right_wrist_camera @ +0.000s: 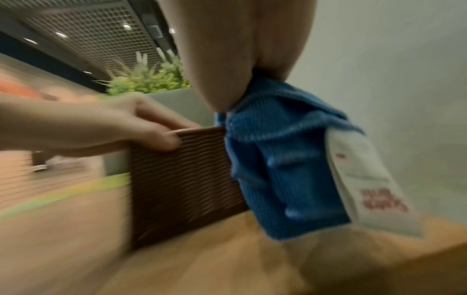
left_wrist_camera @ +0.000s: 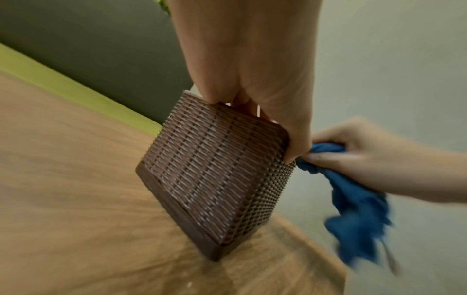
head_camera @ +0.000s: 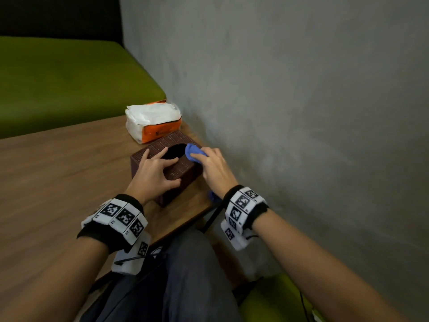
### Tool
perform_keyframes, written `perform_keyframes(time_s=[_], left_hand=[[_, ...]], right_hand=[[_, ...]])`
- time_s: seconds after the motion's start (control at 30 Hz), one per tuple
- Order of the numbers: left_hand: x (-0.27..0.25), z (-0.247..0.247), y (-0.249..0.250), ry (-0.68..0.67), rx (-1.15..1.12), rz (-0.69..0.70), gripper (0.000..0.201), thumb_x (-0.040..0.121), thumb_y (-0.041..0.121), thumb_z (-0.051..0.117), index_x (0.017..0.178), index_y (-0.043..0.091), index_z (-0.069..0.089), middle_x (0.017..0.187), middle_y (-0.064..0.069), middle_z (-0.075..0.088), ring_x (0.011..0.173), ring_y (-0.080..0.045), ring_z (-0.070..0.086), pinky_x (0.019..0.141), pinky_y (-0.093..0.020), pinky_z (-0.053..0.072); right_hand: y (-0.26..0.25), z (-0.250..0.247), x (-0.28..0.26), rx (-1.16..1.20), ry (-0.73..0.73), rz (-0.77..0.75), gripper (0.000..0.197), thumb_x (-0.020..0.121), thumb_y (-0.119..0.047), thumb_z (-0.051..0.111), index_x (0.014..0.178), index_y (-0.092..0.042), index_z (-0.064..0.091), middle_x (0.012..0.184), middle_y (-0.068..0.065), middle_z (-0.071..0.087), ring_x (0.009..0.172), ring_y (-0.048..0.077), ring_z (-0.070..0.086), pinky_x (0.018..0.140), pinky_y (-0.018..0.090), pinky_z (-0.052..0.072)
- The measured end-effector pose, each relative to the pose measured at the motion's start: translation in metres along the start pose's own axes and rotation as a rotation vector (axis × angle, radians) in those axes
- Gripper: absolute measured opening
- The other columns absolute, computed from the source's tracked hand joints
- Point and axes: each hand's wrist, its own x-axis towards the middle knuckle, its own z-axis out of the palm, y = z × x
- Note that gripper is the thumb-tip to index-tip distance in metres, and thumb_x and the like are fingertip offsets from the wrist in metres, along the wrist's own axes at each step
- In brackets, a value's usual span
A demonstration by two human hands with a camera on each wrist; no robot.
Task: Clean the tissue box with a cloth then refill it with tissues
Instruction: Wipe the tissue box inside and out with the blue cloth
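Note:
A dark brown woven tissue box (head_camera: 178, 169) (left_wrist_camera: 215, 179) (right_wrist_camera: 182, 179) stands on the wooden table (head_camera: 58, 170) near the wall, its oval top opening dark inside. My left hand (head_camera: 155, 168) (left_wrist_camera: 252, 79) (right_wrist_camera: 101, 129) grips the box's near top edge, fingers spread over the lid and thumb on the front side. My right hand (head_camera: 213, 166) (left_wrist_camera: 353, 151) (right_wrist_camera: 240, 59) holds a bunched blue cloth (head_camera: 193, 152) (left_wrist_camera: 353, 199) (right_wrist_camera: 278, 169) against the box's top right edge by the opening. The cloth's tail with a white label (right_wrist_camera: 366, 179) hangs down beside the box.
A white tissue pack in orange wrapping (head_camera: 153, 120) lies behind the box against the grey wall (head_camera: 301, 112). A green bench seat (head_camera: 58, 77) runs beyond the table. The table's right edge is close to the box; my lap (head_camera: 185, 275) is below it.

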Motion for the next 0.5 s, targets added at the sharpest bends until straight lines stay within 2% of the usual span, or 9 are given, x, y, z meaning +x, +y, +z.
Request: perform_keyframes(time_s=[0.07, 0.1, 0.23, 0.33, 0.4, 0.5], left_hand=[[0.000, 0.000, 0.002, 0.003, 0.001, -0.014, 0.062, 0.076, 0.024, 0.071, 0.132, 0.012, 0.048, 0.149, -0.015, 0.034, 0.144, -0.016, 0.019, 0.119, -0.039, -0.003], [-0.001, 0.000, 0.002, 0.000, -0.002, -0.025, 0.062, 0.076, 0.024, 0.071, 0.132, 0.012, 0.048, 0.150, -0.015, 0.033, 0.144, -0.016, 0.020, 0.119, -0.039, -0.003], [0.000, -0.005, -0.002, -0.024, -0.026, 0.009, 0.062, 0.074, 0.024, 0.072, 0.131, 0.015, 0.049, 0.149, -0.014, 0.033, 0.143, -0.014, 0.020, 0.119, -0.037, -0.001], [-0.003, -0.005, -0.003, -0.033, -0.030, 0.017, 0.062, 0.076, 0.025, 0.071, 0.132, 0.015, 0.048, 0.151, -0.013, 0.031, 0.143, -0.014, 0.017, 0.118, -0.031, 0.000], [-0.003, -0.005, -0.003, -0.050, -0.024, 0.018, 0.062, 0.076, 0.026, 0.071, 0.133, 0.017, 0.047, 0.153, -0.012, 0.027, 0.144, -0.016, 0.015, 0.118, -0.032, 0.000], [0.001, -0.017, -0.008, -0.110, -0.017, 0.027, 0.060, 0.076, 0.022, 0.071, 0.132, 0.018, 0.049, 0.153, -0.009, 0.027, 0.143, -0.018, 0.016, 0.118, -0.033, 0.002]], right_hand=[[0.008, -0.005, 0.019, -0.010, -0.028, 0.100, 0.045, 0.082, 0.010, 0.043, 0.122, -0.006, 0.056, 0.123, 0.020, 0.054, 0.106, 0.040, 0.046, 0.096, 0.046, 0.038], [0.003, -0.004, 0.020, -0.023, -0.039, 0.100, 0.046, 0.082, 0.009, 0.043, 0.124, -0.007, 0.054, 0.124, 0.020, 0.052, 0.108, 0.039, 0.044, 0.097, 0.046, 0.037], [-0.013, 0.005, -0.022, 0.002, -0.008, -0.062, 0.051, 0.076, 0.015, 0.048, 0.123, -0.005, 0.054, 0.124, 0.023, 0.054, 0.109, 0.040, 0.047, 0.096, 0.047, 0.041], [0.004, 0.003, -0.005, 0.045, 0.039, 0.030, 0.052, 0.075, 0.016, 0.046, 0.120, -0.006, 0.058, 0.118, 0.022, 0.056, 0.104, 0.039, 0.048, 0.094, 0.047, 0.044], [0.005, 0.000, 0.014, 0.026, -0.004, 0.108, 0.051, 0.078, 0.013, 0.044, 0.122, -0.008, 0.057, 0.119, 0.020, 0.055, 0.105, 0.037, 0.046, 0.096, 0.047, 0.040], [-0.008, 0.001, 0.007, -0.018, -0.036, 0.078, 0.049, 0.080, 0.010, 0.044, 0.125, -0.008, 0.053, 0.125, 0.018, 0.051, 0.111, 0.036, 0.042, 0.098, 0.046, 0.037]])
